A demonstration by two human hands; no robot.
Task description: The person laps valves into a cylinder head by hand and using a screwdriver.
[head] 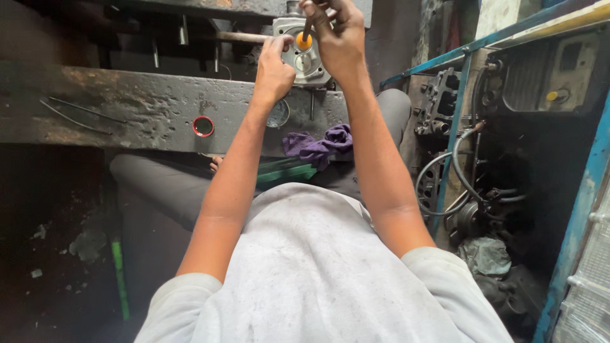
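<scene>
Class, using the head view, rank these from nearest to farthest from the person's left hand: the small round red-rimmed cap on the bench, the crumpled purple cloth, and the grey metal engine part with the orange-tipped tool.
1. Grey metal engine part: touching the left hand, on its right side.
2. Small round red-rimmed cap: lower left, on the bench.
3. Crumpled purple cloth: lower right; nearly level with the cap, so this ranking is tentative.

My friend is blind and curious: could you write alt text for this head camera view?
Seen from above, a seated person's left hand steadies a grey metal engine part on a worn workbench, while the right hand holds an orange-tipped tool against it. A purple rag lies nearby.
</scene>
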